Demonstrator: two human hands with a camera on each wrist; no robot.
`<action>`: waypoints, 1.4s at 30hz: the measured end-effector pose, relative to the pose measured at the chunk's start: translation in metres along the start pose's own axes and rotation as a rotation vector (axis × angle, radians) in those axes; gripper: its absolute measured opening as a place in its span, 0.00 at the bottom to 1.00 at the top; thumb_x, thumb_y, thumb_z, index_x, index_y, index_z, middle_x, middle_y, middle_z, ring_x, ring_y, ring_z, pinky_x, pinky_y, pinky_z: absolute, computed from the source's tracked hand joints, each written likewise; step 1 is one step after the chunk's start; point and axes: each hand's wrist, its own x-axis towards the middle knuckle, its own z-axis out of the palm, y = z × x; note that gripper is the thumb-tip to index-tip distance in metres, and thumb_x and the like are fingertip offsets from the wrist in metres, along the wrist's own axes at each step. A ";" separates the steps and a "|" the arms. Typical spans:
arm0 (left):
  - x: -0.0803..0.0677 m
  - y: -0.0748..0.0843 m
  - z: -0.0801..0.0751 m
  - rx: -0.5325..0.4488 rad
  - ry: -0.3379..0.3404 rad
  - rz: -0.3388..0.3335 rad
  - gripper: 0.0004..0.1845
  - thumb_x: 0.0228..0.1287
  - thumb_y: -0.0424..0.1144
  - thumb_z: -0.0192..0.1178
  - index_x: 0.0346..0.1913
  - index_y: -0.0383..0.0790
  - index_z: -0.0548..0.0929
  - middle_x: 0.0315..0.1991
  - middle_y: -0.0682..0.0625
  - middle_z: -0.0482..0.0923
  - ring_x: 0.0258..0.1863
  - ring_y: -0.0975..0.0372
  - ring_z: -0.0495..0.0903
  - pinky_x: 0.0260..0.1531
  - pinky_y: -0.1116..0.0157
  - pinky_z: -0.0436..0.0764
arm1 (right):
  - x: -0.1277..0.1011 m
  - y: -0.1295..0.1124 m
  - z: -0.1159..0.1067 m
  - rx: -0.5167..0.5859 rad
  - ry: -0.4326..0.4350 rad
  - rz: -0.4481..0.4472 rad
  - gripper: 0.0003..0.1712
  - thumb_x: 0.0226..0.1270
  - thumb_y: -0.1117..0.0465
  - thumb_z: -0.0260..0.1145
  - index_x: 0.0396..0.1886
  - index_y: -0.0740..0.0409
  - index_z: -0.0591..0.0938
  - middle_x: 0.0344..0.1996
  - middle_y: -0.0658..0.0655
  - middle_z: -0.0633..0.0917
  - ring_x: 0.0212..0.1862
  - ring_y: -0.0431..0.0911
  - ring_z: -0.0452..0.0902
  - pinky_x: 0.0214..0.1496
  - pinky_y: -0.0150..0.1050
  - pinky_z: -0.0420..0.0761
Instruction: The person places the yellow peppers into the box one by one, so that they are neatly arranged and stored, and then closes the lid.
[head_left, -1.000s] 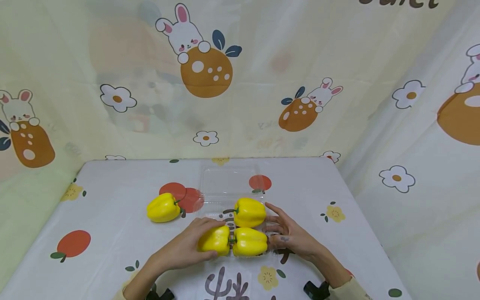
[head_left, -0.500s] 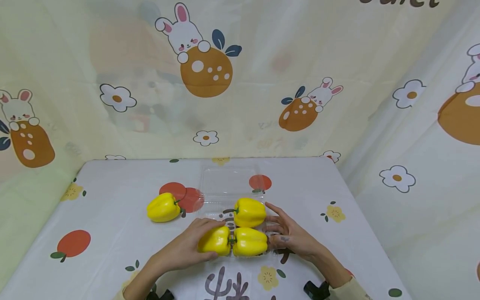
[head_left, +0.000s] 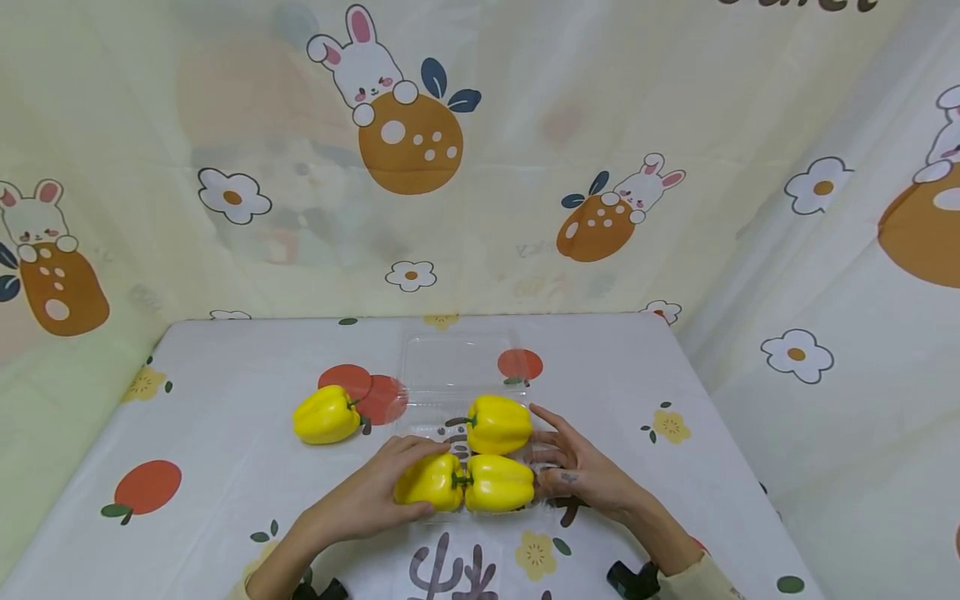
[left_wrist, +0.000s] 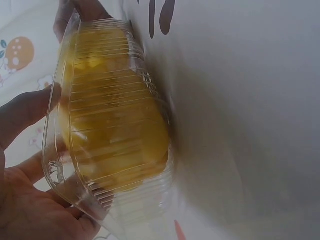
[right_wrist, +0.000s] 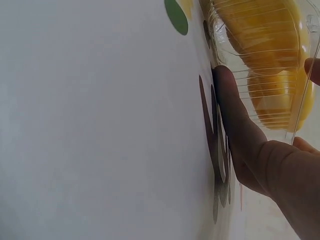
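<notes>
In the head view, a clear plastic clamshell container [head_left: 427, 427] lies with its lid [head_left: 457, 360] folded back, away from the person. Three yellow bell peppers are in its near half. My left hand [head_left: 378, 487] holds the front-left pepper [head_left: 438, 482], thumb on its near side and fingers on its far side. Beside it sits the front-right pepper [head_left: 501, 483], their stems meeting. Behind is the third pepper [head_left: 500, 424]. My right hand [head_left: 585, 475] rests spread against the container's right side. In the right wrist view one finger [right_wrist: 237, 110] lies low along the ribbed wall.
Another yellow bell pepper [head_left: 327, 415] lies on the table left of the container. A white cloth printed with fruit and flowers covers the table [head_left: 225, 400]. Printed curtains [head_left: 510, 208] hang behind and at both sides.
The front-left pepper's stem has shifted very slightly in the left hand. Otherwise both hands, the container and the other peppers keep their places.
</notes>
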 end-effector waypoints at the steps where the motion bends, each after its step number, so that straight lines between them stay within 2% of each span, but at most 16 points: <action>1: 0.000 0.000 0.000 -0.001 -0.002 0.001 0.38 0.64 0.48 0.75 0.77 0.56 0.74 0.74 0.51 0.73 0.73 0.52 0.70 0.72 0.40 0.76 | 0.000 0.000 0.000 -0.001 0.000 0.000 0.59 0.68 0.60 0.72 0.88 0.33 0.46 0.83 0.71 0.57 0.74 0.61 0.71 0.69 0.55 0.84; 6: -0.001 0.001 0.000 -0.007 0.002 0.009 0.38 0.64 0.49 0.75 0.77 0.54 0.74 0.74 0.51 0.73 0.73 0.51 0.70 0.72 0.39 0.75 | 0.001 0.000 0.000 0.000 -0.003 -0.001 0.60 0.67 0.60 0.72 0.87 0.32 0.46 0.83 0.70 0.57 0.75 0.62 0.70 0.70 0.56 0.83; 13: 0.000 0.001 0.000 0.000 0.006 0.028 0.38 0.65 0.49 0.75 0.76 0.57 0.74 0.75 0.51 0.72 0.74 0.51 0.70 0.72 0.39 0.74 | 0.001 0.000 0.000 0.015 -0.002 0.004 0.61 0.66 0.61 0.73 0.88 0.33 0.47 0.83 0.70 0.57 0.75 0.62 0.70 0.69 0.55 0.83; 23: -0.002 0.002 0.000 -0.019 0.010 0.021 0.38 0.65 0.48 0.75 0.77 0.54 0.74 0.76 0.50 0.70 0.75 0.50 0.69 0.74 0.38 0.73 | 0.000 0.000 0.002 -0.004 0.014 0.010 0.61 0.64 0.64 0.73 0.87 0.32 0.48 0.83 0.71 0.57 0.76 0.63 0.69 0.67 0.53 0.84; 35: -0.004 0.002 -0.004 -0.064 0.081 0.041 0.36 0.64 0.42 0.75 0.74 0.65 0.74 0.76 0.56 0.71 0.78 0.51 0.68 0.76 0.38 0.70 | -0.001 0.002 0.001 -0.005 0.012 0.000 0.61 0.65 0.64 0.73 0.87 0.32 0.48 0.83 0.71 0.57 0.75 0.62 0.69 0.67 0.53 0.85; 38: -0.004 0.001 -0.006 -0.080 0.094 0.039 0.37 0.65 0.43 0.75 0.73 0.68 0.73 0.76 0.57 0.71 0.77 0.52 0.70 0.75 0.39 0.72 | -0.001 0.002 0.001 -0.004 0.010 -0.003 0.61 0.65 0.64 0.73 0.87 0.32 0.48 0.83 0.71 0.57 0.75 0.62 0.69 0.67 0.53 0.85; 42: -0.005 0.000 -0.009 -0.081 0.118 0.061 0.37 0.65 0.42 0.74 0.74 0.66 0.72 0.76 0.56 0.71 0.74 0.53 0.72 0.70 0.45 0.79 | -0.001 0.001 0.000 -0.003 0.008 -0.006 0.61 0.66 0.65 0.73 0.87 0.32 0.48 0.83 0.71 0.57 0.74 0.62 0.70 0.66 0.52 0.85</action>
